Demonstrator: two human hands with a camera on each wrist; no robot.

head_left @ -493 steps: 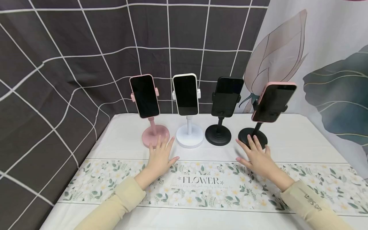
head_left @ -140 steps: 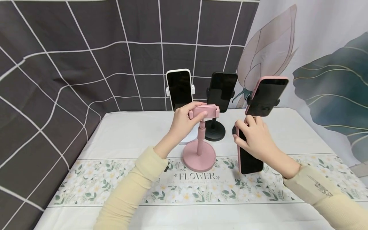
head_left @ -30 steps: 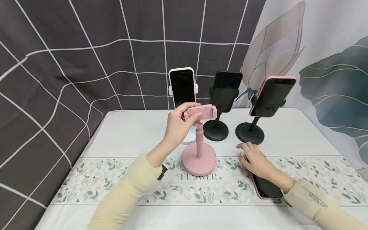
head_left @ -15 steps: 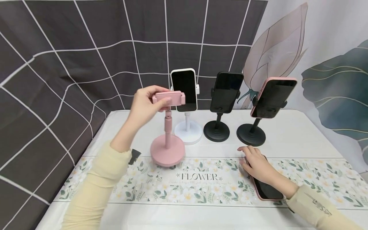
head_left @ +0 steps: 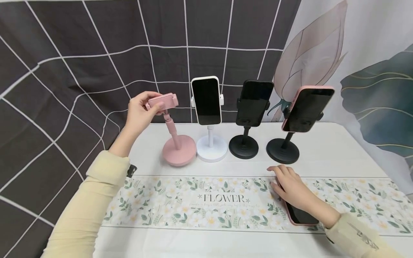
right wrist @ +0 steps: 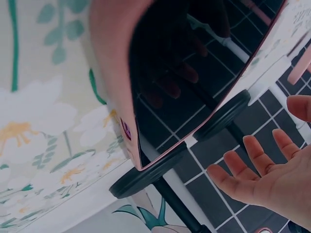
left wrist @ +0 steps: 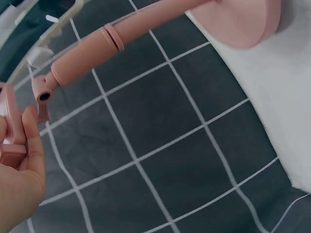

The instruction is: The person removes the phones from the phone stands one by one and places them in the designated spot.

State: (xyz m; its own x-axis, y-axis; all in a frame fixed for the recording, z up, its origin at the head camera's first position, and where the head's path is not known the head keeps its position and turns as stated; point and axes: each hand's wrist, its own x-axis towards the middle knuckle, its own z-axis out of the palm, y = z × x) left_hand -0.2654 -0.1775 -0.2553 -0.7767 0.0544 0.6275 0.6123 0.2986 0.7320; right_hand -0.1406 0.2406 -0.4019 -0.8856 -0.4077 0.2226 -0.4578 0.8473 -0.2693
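My left hand [head_left: 137, 113] pinches the pink phone stand [head_left: 179, 152] by its phone-less clamp [head_left: 167, 101], thumb in front and fingers behind. The stand's post leans left, and its round base is close beside the white stand's base. In the left wrist view, the fingers [left wrist: 33, 141] are at the clamp and the post [left wrist: 87, 56] runs up to the base. My right hand [head_left: 292, 188] is over the pink-cased phone [head_left: 301, 216] lying face up on the table. In the right wrist view, its fingers [right wrist: 255, 153] are relaxed and spread beside the phone's dark screen [right wrist: 194, 82].
Right of the pink stand, a row holds a white stand [head_left: 211, 148] and two black stands [head_left: 243, 147] [head_left: 282, 150], each with a phone. A dark gridded cloth [head_left: 80, 71] hangs behind and along the left. The table [head_left: 258, 243] has a flower-printed band across it.
Over the last second my left hand has carried the pink stand left and back, beside the white stand, and its post has tipped left. My right hand has hardly moved.
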